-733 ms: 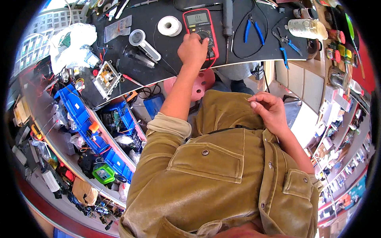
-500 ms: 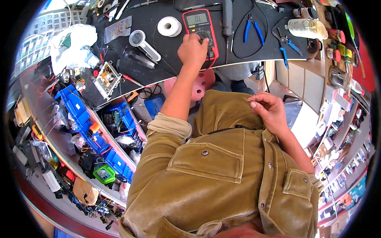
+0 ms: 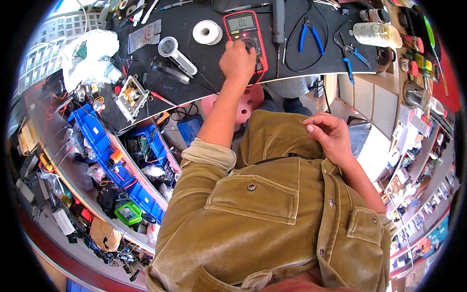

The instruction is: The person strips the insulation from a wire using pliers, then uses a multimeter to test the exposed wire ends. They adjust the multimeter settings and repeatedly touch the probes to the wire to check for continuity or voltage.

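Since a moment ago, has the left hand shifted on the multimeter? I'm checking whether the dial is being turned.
No. The left hand rests at the same spot on the red multimeter, beside the white tape roll.

Black workbench top (image 3: 194, 73) at twelve o'clock; blue parts bins (image 3: 97, 141) at nine; crowded shelves (image 3: 418, 160) at three; bright daylight throughout.

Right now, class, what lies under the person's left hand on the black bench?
The left hand rests on a red multimeter. Its screen and upper casing show above the hand; the dial area is mostly covered by the fingers, so its setting cannot be seen.
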{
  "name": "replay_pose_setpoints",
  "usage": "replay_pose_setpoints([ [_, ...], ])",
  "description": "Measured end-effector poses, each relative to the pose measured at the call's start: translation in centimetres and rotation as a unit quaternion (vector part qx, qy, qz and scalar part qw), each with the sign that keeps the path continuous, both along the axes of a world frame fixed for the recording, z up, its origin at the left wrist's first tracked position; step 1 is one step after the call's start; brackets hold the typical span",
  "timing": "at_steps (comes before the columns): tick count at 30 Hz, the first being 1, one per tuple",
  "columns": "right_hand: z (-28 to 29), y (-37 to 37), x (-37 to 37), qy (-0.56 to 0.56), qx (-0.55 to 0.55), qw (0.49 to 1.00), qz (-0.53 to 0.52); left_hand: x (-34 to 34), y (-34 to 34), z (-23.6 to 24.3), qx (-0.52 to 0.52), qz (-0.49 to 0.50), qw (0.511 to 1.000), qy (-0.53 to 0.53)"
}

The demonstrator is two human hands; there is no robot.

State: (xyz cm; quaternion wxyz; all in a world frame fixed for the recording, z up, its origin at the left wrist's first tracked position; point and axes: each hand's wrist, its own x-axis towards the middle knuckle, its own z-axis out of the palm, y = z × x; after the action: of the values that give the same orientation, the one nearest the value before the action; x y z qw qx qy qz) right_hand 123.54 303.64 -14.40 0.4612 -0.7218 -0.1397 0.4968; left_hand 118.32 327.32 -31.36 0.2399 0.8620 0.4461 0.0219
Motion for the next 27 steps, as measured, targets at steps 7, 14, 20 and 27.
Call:
replay_pose_setpoints([
  [7,0.1,0.0,0.1,-0.011,-0.005,1.0,0.013,-0.4,0.5,-0.6,0.025,-0.058,0.998,-0.008],
  [14,0.2,-0.1,0.0,0.0,0.0,1.0,-0.003,-1.0,1.0,-0.8,0.042,-0.107,0.992,-0.056],
  [20,0.2,0.0,0.0,-0.008,-0.002,1.0,0.002,-1.0,1.1,-0.6,0.038,-0.117,0.991,-0.061],
  [27,0.1,-0.1,0.0,-0.009,-0.002,1.0,0.007,-1.4,1.5,-1.0,0.058,-0.147,0.984,-0.083],
])
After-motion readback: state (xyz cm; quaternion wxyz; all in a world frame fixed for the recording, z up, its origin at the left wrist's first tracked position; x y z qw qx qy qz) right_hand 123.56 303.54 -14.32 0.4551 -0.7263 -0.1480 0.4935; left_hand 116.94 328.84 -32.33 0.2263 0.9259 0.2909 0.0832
